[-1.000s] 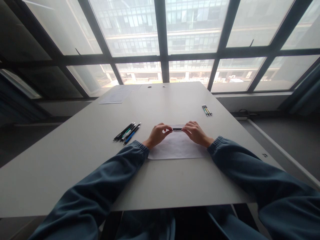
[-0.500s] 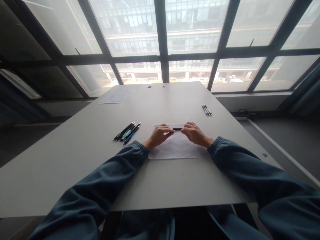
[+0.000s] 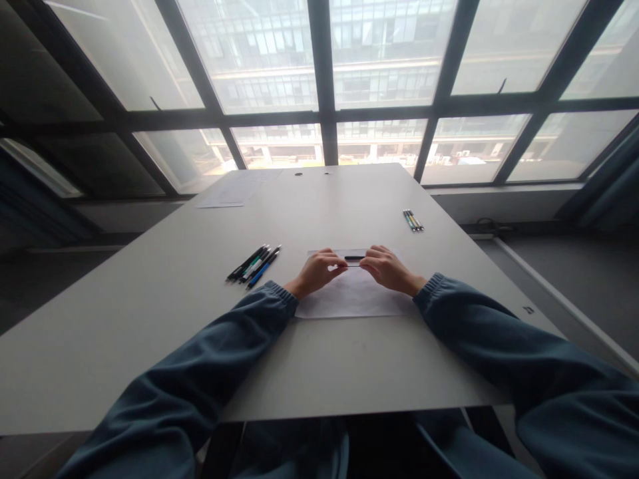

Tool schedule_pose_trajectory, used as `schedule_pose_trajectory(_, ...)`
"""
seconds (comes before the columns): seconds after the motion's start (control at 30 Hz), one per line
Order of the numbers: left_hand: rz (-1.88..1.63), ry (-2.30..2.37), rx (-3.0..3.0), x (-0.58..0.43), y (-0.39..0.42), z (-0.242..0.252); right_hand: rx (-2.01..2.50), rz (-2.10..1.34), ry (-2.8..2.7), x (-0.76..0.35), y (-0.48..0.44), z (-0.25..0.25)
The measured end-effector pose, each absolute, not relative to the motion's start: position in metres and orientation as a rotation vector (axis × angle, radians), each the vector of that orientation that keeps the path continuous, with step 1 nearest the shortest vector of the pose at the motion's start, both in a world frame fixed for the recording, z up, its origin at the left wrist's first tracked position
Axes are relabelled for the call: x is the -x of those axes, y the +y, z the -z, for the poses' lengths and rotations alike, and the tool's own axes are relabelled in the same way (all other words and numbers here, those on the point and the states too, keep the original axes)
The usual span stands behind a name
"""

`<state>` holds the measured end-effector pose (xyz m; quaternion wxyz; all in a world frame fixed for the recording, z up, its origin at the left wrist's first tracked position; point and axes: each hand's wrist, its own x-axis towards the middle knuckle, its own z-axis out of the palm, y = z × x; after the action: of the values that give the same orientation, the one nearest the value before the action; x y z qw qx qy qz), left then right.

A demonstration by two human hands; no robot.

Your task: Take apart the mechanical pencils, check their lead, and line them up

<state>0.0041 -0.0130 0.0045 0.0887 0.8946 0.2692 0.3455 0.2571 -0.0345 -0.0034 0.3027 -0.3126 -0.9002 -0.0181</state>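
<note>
The left hand point(image 3: 321, 267) and the right hand point(image 3: 385, 267) stand a little apart, each with thumb and fingers pinched on a thin dark rod point(image 3: 353, 267) that bridges the gap between them; it lies crosswise above a white sheet of paper point(image 3: 354, 299) on the tabletop point(image 3: 309, 372), its ends hidden in the fingers; so slim a piece should weigh next to nothing, and it looks straight and fairly stiff, though squeezing the ends toward each other could well bow or kink it; its surface is probably smooth, so a light pinch of thumb and forefinger near each end, as here, seems the right hold, firm enough to stop it rolling and no firmer; just beyond it, also crosswise, is a thicker black piece point(image 3: 353, 257), perhaps a pen barrel, its right end close to the right hand's fingers, and I cannot tell whether they touch it; that one is likely light and rigid too, less easily bent but prone to roll, best taken around the middle; the loose pens point(image 3: 253, 264) left of the left hand, and the small row of pens point(image 3: 413, 220) farther off to the right, probably handle much like that thicker piece.
</note>
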Motion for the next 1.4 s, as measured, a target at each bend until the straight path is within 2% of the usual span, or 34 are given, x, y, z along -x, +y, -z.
schedule_pose_trajectory(0.5, -1.042, 0.880, -2.742, -0.005, -0.016, -0.012, 0.836, -0.014, -2.300, -0.256, -0.036, 0.004)
schedule_pose_trajectory(0.77, -1.032, 0.897, -2.752, -0.005, -0.016, -0.012, 1.177, 0.087, -1.921, -0.267, -0.020, 0.014)
schedule_pose_trajectory(1.4, -1.010, 0.881, -2.790, -0.004, -0.015, -0.011, 1.311, -0.032, -2.126, -0.269, -0.015, 0.022)
